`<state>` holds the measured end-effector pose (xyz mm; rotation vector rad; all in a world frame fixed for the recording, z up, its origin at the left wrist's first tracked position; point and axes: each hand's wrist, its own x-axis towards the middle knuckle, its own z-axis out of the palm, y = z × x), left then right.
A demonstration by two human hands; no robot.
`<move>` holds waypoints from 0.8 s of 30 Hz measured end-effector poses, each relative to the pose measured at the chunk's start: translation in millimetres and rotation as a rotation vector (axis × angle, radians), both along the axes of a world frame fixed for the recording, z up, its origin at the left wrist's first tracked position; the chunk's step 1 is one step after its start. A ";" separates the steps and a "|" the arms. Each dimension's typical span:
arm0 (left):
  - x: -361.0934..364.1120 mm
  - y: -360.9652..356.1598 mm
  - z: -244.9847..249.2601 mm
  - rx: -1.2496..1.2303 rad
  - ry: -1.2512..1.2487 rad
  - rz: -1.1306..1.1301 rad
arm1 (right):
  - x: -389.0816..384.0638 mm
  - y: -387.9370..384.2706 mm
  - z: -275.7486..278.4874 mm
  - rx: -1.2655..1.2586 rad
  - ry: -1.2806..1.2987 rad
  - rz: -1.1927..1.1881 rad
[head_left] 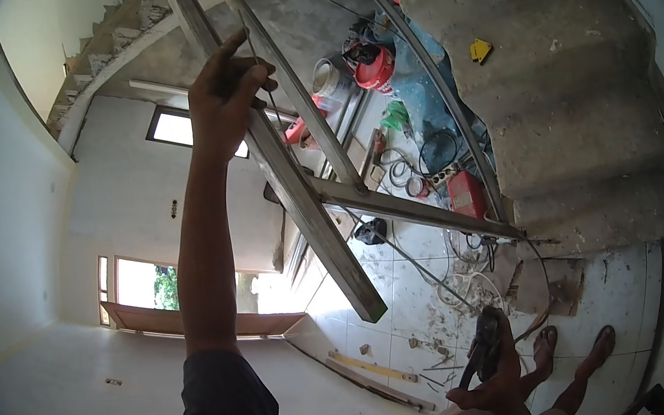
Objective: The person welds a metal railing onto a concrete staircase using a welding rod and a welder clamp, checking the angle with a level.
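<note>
My left hand (230, 94) is raised in front of a square metal tube (295, 183), its thumb and fingers pinched on a thin dark rod (275, 114) that runs alongside the tube. The tube joins a crosspiece (423, 218) and a second, parallel tube (294, 85), forming a frame. Low in view, my right hand (502, 387) is closed around a black welding electrode holder (487, 343). A thin straight rod (416, 263) reaches from the holder's tip up toward the frame. A cable (544, 279) curves near the holder.
Rough concrete stairs (572, 106) fill the right side, with a yellow magnetic square (480, 50) on them. A curved metal bar (437, 78) runs beside them. On the tiled floor are a red box (467, 194), coiled cables (402, 172), a red bucket (375, 72) and a spirit level (376, 367).
</note>
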<state>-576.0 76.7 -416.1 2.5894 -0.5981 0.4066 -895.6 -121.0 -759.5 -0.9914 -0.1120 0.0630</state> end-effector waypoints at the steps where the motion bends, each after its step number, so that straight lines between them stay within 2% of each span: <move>1: -0.3 -1.0 0.8 -0.005 0.014 0.006 | 2.1 0.8 -0.7 -0.038 -0.031 -0.015; 8: 3.7 3.4 1.1 -0.054 0.017 -0.021 | 4.8 3.3 -2.1 -0.277 -0.196 -0.098; 10: 4.0 3.5 1.5 -0.017 0.009 -0.004 | -1.5 1.7 1.6 -0.133 0.006 0.072; 13: 1.8 1.0 0.4 -0.081 0.054 0.021 | -1.6 3.1 0.5 -0.068 -0.059 0.041; 14: 1.7 0.8 0.4 -0.079 0.054 0.021 | 3.9 4.2 4.5 0.100 -0.086 0.023; 15: 2.1 0.3 0.5 -0.060 0.043 0.024 | 6.6 3.7 6.0 0.103 -0.086 0.023; 24: 1.1 -3.2 -0.2 -0.028 0.020 0.023 | 17.1 -1.5 11.0 -0.153 -0.232 -0.047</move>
